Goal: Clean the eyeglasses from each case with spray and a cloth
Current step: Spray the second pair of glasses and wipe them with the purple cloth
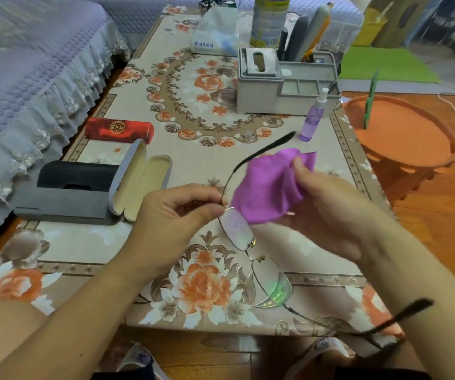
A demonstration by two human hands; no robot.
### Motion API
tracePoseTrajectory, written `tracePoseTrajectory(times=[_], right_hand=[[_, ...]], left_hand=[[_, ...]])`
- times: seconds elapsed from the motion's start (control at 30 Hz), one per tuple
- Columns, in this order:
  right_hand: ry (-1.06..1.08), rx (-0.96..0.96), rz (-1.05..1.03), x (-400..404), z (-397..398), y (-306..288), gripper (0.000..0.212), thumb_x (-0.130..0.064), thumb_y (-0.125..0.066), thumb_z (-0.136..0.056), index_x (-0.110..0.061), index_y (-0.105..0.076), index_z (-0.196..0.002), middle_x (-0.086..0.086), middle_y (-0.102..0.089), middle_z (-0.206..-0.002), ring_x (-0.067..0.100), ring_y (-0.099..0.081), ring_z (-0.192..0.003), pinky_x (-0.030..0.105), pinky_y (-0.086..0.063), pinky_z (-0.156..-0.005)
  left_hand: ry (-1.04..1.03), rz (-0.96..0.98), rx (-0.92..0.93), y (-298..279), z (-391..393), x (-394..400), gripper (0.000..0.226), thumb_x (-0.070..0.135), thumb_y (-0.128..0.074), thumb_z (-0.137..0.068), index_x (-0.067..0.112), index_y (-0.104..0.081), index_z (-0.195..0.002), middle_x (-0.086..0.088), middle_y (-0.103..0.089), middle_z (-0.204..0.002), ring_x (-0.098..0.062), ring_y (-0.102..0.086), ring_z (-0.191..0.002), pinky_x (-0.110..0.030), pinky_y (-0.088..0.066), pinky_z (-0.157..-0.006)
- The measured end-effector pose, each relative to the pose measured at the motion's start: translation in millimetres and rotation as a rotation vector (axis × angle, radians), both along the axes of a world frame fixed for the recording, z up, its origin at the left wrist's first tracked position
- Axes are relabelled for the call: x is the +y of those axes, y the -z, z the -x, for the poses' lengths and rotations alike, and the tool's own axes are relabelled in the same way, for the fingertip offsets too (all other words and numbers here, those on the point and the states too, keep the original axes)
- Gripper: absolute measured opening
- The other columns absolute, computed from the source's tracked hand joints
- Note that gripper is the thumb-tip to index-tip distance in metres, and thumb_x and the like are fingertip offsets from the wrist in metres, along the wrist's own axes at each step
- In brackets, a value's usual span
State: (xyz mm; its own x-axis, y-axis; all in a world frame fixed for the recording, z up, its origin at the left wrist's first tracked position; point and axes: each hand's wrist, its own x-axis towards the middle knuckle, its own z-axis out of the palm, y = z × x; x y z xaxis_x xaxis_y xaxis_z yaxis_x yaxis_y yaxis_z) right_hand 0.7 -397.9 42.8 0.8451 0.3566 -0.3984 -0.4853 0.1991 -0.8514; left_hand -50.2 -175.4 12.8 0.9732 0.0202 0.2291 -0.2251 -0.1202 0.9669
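Thin-framed eyeglasses (238, 233) hang in the air over the table, both temples unfolded. My left hand (177, 212) pinches the frame at the far lens's hinge corner. My right hand (327, 207) grips a purple cloth (268, 185), which lies against the far edge of that lens. An open pale case (141, 176) lies left of my hands, empty inside. Beside it sit a black case (75, 175) on a grey one (59, 204), and a shut red case (119, 129) farther back. The purple spray bottle (313, 116) stands upright at the right.
A grey desk organiser (264, 91) with a tissue slot stands behind the bottle. A tissue pack (215, 34) and a tall can (270, 20) are at the far end. An orange stool (401, 130) is off the table's right edge, a sofa (29, 78) along the left.
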Motion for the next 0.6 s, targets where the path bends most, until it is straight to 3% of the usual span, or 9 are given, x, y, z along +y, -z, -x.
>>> tracePoseTrajectory(times=[0.1,0.2,0.27,0.33,0.4,0.47,0.53,0.6], right_hand=[[-0.269,0.040,-0.064,16.7,12.8,6.1,0.029,-0.024,-0.047,-0.104,-0.012,-0.067,-0.122,0.008,-0.071,-0.123,0.020,-0.070,-0.104,0.037,-0.059,-0.088],[-0.420,0.028,-0.049,20.7,16.1,17.4,0.032,0.004,-0.054,-0.097,0.003,-0.060,-0.129,0.019,-0.067,-0.119,0.025,-0.065,-0.104,0.038,-0.058,-0.091],[-0.429,0.056,-0.067,20.1,15.2,21.0,0.035,0.008,-0.057,-0.090,0.009,-0.058,-0.125,0.021,-0.066,-0.116,0.027,-0.065,-0.104,0.040,-0.057,-0.094],[-0.418,0.082,-0.048,20.6,15.0,22.6,0.029,0.012,-0.059,-0.089,0.008,-0.063,-0.117,0.020,-0.067,-0.110,0.025,-0.068,-0.096,0.036,-0.060,-0.087],[-0.380,0.084,0.033,23.6,16.3,24.7,0.024,0.016,-0.060,-0.088,0.002,-0.068,-0.106,0.021,-0.068,-0.106,0.028,-0.068,-0.094,0.036,-0.060,-0.083],[-0.351,0.061,0.100,26.7,16.9,27.4,0.024,0.015,-0.066,-0.083,-0.004,-0.072,-0.097,0.021,-0.069,-0.105,0.033,-0.066,-0.097,0.043,-0.057,-0.088],[-0.325,0.035,0.125,30.0,17.5,27.9,0.025,0.013,-0.069,-0.082,-0.005,-0.071,-0.099,0.022,-0.068,-0.105,0.036,-0.065,-0.099,0.051,-0.052,-0.095],[-0.300,0.010,0.134,31.5,18.9,28.7,0.022,0.009,-0.069,-0.086,-0.004,-0.070,-0.102,0.021,-0.068,-0.103,0.033,-0.065,-0.094,0.048,-0.051,-0.090]], left_hand=[[0.024,0.021,0.061,4.4,-2.5,-3.0,0.013,0.015,-0.074,-0.073,0.017,-0.077,-0.085,0.008,-0.077,-0.083,-0.004,-0.069,-0.082,-0.016,-0.053,-0.079],[0.065,0.022,0.101,9.3,-4.5,-2.7,0.013,0.012,-0.074,-0.076,0.015,-0.078,-0.088,0.003,-0.076,-0.086,-0.012,-0.068,-0.084,-0.021,-0.054,-0.079],[0.077,0.027,0.136,11.1,-5.2,-2.9,0.014,0.019,-0.074,-0.074,0.018,-0.079,-0.087,0.001,-0.075,-0.087,-0.019,-0.066,-0.084,-0.026,-0.054,-0.079],[0.085,0.039,0.168,12.1,-5.4,-5.4,0.013,0.022,-0.076,-0.072,0.025,-0.081,-0.083,0.002,-0.075,-0.087,-0.024,-0.065,-0.085,-0.032,-0.053,-0.081],[0.102,0.022,0.172,13.8,-6.0,-8.7,0.015,0.016,-0.078,-0.075,0.029,-0.081,-0.083,0.005,-0.074,-0.086,-0.033,-0.063,-0.085,-0.036,-0.052,-0.081],[0.113,-0.001,0.180,16.1,-7.1,-9.8,0.022,0.006,-0.080,-0.079,0.028,-0.080,-0.083,0.008,-0.071,-0.084,-0.037,-0.057,-0.082,-0.035,-0.050,-0.077],[0.119,-0.007,0.180,15.6,-7.9,-8.0,0.017,0.014,-0.084,-0.075,0.029,-0.080,-0.081,0.011,-0.067,-0.084,-0.037,-0.052,-0.078,-0.034,-0.047,-0.073],[0.134,-0.003,0.201,12.2,-8.4,-5.3,0.013,0.025,-0.085,-0.069,0.030,-0.081,-0.080,0.011,-0.066,-0.087,-0.040,-0.053,-0.080,-0.042,-0.047,-0.075]])
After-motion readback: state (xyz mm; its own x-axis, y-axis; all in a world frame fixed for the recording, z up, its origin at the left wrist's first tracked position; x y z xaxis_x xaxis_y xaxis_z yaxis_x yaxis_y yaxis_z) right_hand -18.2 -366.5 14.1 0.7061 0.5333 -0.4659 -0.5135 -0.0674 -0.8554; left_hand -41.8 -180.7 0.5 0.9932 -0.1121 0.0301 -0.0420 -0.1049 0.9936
